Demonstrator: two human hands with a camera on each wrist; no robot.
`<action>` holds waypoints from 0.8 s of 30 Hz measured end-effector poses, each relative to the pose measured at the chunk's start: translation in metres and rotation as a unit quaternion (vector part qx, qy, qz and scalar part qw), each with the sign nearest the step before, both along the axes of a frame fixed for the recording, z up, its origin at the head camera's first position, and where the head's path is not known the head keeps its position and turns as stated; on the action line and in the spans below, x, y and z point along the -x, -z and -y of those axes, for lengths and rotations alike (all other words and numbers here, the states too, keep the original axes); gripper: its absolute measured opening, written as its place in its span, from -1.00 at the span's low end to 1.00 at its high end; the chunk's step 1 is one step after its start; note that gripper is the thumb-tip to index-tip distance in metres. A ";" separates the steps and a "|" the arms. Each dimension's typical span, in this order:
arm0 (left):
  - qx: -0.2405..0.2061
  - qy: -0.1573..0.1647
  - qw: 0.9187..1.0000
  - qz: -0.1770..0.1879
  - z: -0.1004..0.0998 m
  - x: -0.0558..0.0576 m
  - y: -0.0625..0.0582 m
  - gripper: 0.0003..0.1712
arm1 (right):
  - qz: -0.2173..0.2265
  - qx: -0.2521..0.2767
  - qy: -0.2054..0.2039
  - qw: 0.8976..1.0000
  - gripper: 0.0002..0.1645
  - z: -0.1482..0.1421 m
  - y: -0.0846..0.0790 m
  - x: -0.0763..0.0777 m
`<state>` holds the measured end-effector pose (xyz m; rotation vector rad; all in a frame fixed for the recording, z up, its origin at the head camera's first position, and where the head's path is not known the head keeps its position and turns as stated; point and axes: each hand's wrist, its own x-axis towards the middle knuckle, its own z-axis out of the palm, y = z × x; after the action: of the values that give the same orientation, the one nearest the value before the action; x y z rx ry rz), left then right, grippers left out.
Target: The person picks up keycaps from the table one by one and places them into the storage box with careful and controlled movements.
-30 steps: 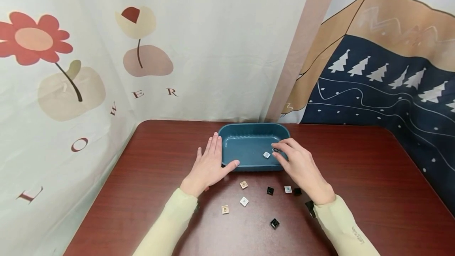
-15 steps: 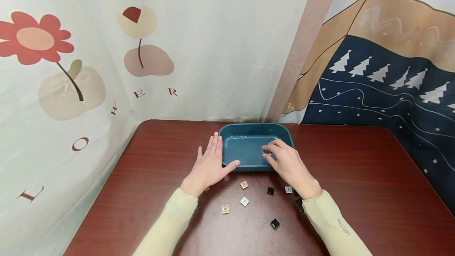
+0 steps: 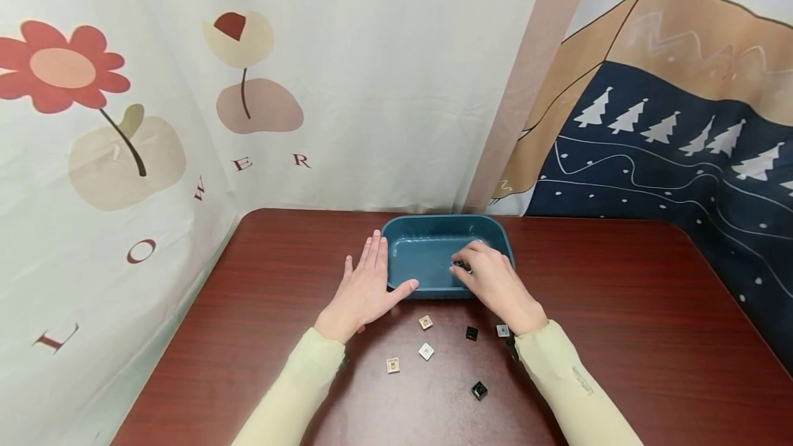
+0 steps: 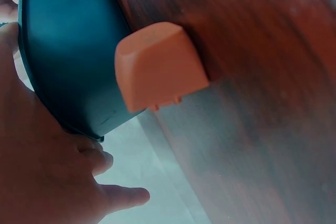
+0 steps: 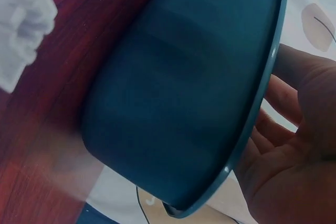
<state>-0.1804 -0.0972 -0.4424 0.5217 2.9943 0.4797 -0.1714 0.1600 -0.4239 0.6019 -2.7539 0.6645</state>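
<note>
A blue plastic tray (image 3: 427, 293) stands at the far side of the table. My left hand (image 3: 362, 288) rests at its left front corner, fingers straight along the side and thumb over the front rim. My right hand (image 3: 495, 284) reaches over the front rim and pinches a black keycap (image 3: 461, 266) between thumb and fingertips, low inside the tray. In the right wrist view the tray wall hides those fingertips. Before the tray lie a beige keycap (image 3: 425, 322), a white keycap (image 3: 425, 351), a black keycap (image 3: 471, 332) and a pale grey keycap (image 3: 502, 330).
Nearer the front are another beige keycap (image 3: 393, 365) and another black keycap (image 3: 479, 390). An orange-looking keycap (image 4: 160, 69) shows close up in the left wrist view. A printed curtain (image 3: 372, 122) hangs behind the table (image 3: 619, 308).
My right hand has moved left inside the tray with the black keycap, and now covers the white keycap seen there earlier. The left hand stays at the tray's corner.
</note>
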 end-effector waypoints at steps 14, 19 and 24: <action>-0.003 0.000 1.000 -0.003 0.000 -0.001 0.001 0.29 | 0.064 -0.024 0.027 0.997 -0.70 0.005 0.002 0.004; -0.003 0.000 1.000 -0.001 0.000 -0.001 0.001 0.30 | 0.044 -0.011 0.025 0.999 -0.68 0.001 0.001 0.001; -0.005 -0.002 1.000 0.000 0.000 -0.001 0.000 0.30 | 0.011 0.002 0.021 1.000 -0.67 -0.005 -0.003 -0.005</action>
<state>-0.1791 -0.0973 -0.4421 0.5182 2.9954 0.4955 -0.1664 0.1650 -0.4212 0.5361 -2.7779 0.6703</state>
